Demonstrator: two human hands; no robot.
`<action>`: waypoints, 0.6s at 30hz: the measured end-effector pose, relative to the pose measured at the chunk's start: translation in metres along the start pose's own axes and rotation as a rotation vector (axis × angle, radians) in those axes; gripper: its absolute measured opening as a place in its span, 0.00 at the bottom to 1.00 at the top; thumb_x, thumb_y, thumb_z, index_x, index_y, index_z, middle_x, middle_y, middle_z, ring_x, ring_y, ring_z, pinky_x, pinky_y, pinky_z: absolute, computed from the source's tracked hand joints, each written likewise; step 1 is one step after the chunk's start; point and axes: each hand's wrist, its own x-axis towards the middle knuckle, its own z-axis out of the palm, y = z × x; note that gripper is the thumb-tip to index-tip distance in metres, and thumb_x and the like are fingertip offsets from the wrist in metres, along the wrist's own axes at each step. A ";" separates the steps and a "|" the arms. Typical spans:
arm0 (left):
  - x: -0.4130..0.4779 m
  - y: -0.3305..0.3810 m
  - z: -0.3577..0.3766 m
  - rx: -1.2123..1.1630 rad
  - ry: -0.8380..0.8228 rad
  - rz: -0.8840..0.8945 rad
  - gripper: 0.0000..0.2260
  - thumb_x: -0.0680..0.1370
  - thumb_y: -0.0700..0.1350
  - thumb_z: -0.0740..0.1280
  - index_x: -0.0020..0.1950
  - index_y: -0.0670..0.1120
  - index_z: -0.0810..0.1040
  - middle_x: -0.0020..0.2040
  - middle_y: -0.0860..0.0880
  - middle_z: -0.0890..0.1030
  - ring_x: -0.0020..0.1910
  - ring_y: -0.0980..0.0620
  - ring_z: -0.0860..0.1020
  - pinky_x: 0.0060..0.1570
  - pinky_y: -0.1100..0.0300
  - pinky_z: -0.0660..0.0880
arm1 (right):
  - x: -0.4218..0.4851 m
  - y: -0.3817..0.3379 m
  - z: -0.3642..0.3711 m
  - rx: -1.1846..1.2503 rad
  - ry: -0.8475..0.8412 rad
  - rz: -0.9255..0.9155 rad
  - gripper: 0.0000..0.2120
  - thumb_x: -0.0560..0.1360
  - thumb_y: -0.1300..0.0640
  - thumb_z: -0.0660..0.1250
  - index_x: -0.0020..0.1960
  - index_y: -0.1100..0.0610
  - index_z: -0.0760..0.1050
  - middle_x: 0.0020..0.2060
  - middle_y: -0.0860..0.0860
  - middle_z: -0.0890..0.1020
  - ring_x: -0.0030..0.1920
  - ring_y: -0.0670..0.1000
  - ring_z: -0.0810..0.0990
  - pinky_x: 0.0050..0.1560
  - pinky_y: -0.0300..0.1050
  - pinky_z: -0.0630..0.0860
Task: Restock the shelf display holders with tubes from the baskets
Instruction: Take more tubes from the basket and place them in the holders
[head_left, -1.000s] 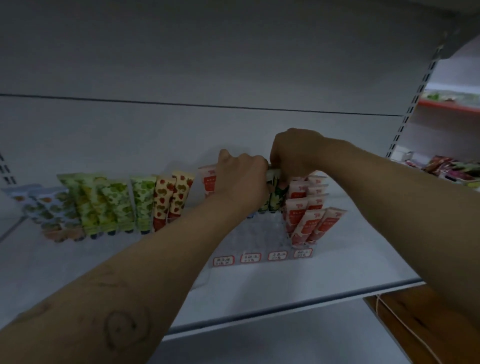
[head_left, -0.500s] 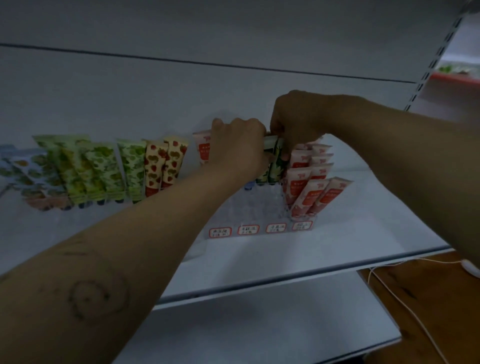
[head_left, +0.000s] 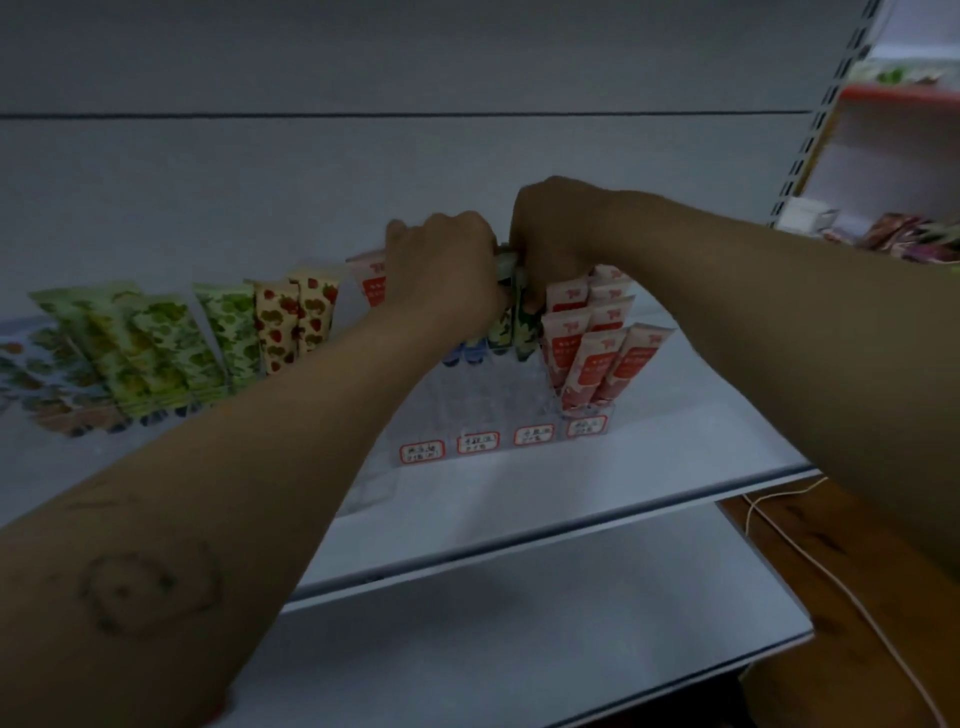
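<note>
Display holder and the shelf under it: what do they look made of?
Display holder: clear plastic, perhaps acrylic, glossy; the white surface shows through its walls. Shelf: likely painted metal, matte white, with a thin front lip; dim light leaves it open.

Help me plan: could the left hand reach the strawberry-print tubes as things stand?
Probably yes: the strawberry-print tubes stand uncovered just left of the left hand, though it seems to be gripping the green tubes.
</note>
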 end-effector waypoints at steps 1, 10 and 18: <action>0.001 0.001 0.000 0.015 0.000 0.008 0.10 0.72 0.54 0.70 0.43 0.49 0.74 0.37 0.50 0.70 0.42 0.47 0.70 0.53 0.52 0.61 | 0.002 0.000 0.002 0.004 0.013 0.006 0.20 0.67 0.48 0.76 0.47 0.64 0.81 0.32 0.52 0.76 0.32 0.50 0.73 0.34 0.42 0.71; 0.004 0.007 -0.004 0.077 -0.016 0.056 0.06 0.74 0.47 0.68 0.43 0.48 0.71 0.43 0.47 0.76 0.46 0.46 0.74 0.56 0.53 0.63 | 0.005 -0.001 0.000 -0.013 -0.063 0.055 0.26 0.67 0.42 0.74 0.57 0.59 0.80 0.49 0.56 0.82 0.44 0.52 0.78 0.42 0.41 0.70; 0.005 0.011 -0.004 0.143 -0.066 0.035 0.17 0.73 0.49 0.70 0.34 0.49 0.62 0.37 0.50 0.70 0.40 0.49 0.69 0.56 0.54 0.61 | -0.012 0.008 -0.009 0.214 -0.028 0.122 0.17 0.73 0.52 0.69 0.56 0.63 0.81 0.54 0.59 0.82 0.55 0.57 0.79 0.55 0.50 0.77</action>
